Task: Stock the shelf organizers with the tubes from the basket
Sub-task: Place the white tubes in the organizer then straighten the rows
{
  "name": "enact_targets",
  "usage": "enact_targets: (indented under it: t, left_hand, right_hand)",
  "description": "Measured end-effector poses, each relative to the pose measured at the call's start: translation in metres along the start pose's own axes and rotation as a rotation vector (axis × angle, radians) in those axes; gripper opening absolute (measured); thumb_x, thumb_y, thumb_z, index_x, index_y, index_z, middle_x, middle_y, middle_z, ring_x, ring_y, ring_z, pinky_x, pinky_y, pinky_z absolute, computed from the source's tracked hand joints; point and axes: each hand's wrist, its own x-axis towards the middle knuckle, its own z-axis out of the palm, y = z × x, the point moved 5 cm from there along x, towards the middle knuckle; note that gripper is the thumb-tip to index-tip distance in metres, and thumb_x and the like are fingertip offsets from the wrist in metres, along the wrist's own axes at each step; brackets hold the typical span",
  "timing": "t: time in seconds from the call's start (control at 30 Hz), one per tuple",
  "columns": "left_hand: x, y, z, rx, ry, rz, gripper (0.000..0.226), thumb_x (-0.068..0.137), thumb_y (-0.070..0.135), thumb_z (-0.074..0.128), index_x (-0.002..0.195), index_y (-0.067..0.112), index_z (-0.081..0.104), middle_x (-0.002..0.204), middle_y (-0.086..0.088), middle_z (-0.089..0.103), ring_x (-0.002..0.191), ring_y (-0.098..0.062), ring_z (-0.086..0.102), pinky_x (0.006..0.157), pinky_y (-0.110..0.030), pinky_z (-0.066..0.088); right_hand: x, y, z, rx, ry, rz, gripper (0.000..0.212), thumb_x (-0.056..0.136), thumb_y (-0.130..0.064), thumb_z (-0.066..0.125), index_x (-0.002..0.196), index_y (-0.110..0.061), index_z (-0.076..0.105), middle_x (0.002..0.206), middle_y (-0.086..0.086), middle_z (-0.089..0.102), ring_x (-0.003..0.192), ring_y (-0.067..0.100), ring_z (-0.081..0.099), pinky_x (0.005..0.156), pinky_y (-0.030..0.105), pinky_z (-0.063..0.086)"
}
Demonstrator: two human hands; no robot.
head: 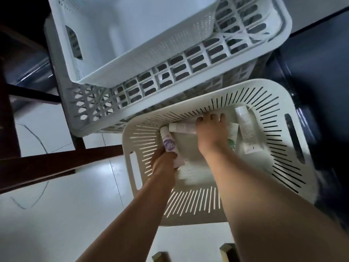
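Tubes (247,142) were all in the slotted basket (226,85) on the pale floor (75,214); none were seen in the organizers. I counted four.

- Left hand (163,164) was closed round the lower body of the purple-label tube (169,146), cap end pointing away toward the far wall. Held low, likely so the cap leads when it goes up.
- Right hand (209,132) was laid over one end of the pale tube (181,127), fingers bent down across it against the far wall and taking hold; the thumb was hidden. That tube lay crosswise, its cap touching the purple-label tube.
- Green-print tube (232,138) was partly under the right hand. Long white tube (244,125) lay just beside it, near the right wall.

Judgement: two at a time, one per hand, to save trips.

Edges and room:
- The perforated bin (151,25) sat inside the lattice tray (188,61), both above and beyond the basket. The tray's near corner overhung the basket's far rim.
- The right hand worked close under that overhang, so a lift straight up risked knuckles on the tray. Drawing back toward the body first looked safer.
- The basket's middle and near half were open. A dark wooden frame (56,163) stood to the left, well apart from the left hand.
- The bin's mouth looked wide and unobstructed.
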Motion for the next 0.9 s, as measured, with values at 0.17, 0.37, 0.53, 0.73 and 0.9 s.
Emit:
enact_targets:
  t: [0.17,0.37,0.53,0.73,0.9]
  left_hand:
    - [-0.017,0.008,-0.018,0.03,0.093,0.182,0.024,0.081,0.013,0.076,0.097,0.03,0.069,0.088,0.002,0.076,0.084,-0.023,0.074,0.085,-0.043,0.062]
    - [-0.071,0.041,-0.042,0.016,0.11,0.424,0.011,0.08,0.021,0.074,0.09,0.025,0.071,0.079,0.005,0.075,0.082,-0.023,0.073,0.07,-0.033,0.056]
    - [-0.121,0.061,-0.061,0.039,-0.009,0.642,0.018,0.083,0.034,0.076,0.099,0.026,0.073,0.08,0.008,0.073,0.073,-0.009,0.068,0.062,-0.026,0.052]
    - [-0.187,0.086,-0.071,0.018,-0.191,0.846,0.026,0.081,0.04,0.08,0.103,0.034,0.068,0.091,0.013,0.072,0.082,-0.007,0.069,0.069,-0.032,0.058]
    - [-0.243,0.102,-0.073,-0.175,-0.385,0.901,0.028,0.085,0.029,0.082,0.108,0.034,0.066,0.101,0.0,0.076,0.094,-0.017,0.072,0.081,-0.034,0.058]
  right_hand:
    - [-0.012,0.024,-0.003,0.153,0.068,-0.089,0.029,0.099,-0.035,0.054,0.114,-0.015,0.069,0.107,0.009,0.072,0.104,0.03,0.063,0.101,0.042,0.046]
    - [-0.049,0.056,-0.021,0.729,0.049,0.234,0.025,0.097,-0.047,0.06,0.099,-0.023,0.068,0.086,-0.001,0.066,0.08,0.024,0.063,0.065,0.031,0.048]
    - [-0.089,0.095,-0.064,0.947,0.128,0.35,0.025,0.092,-0.03,0.071,0.113,-0.017,0.073,0.1,0.008,0.07,0.072,0.019,0.067,0.053,0.027,0.053]
    - [-0.168,0.117,-0.117,1.123,0.261,0.516,0.02,0.084,-0.018,0.067,0.1,-0.011,0.076,0.085,0.009,0.075,0.069,0.025,0.074,0.063,0.04,0.063]
    - [-0.237,0.109,-0.189,1.249,0.543,0.495,0.007,0.079,-0.019,0.075,0.079,-0.012,0.074,0.063,-0.001,0.069,0.055,0.011,0.06,0.052,0.024,0.049]
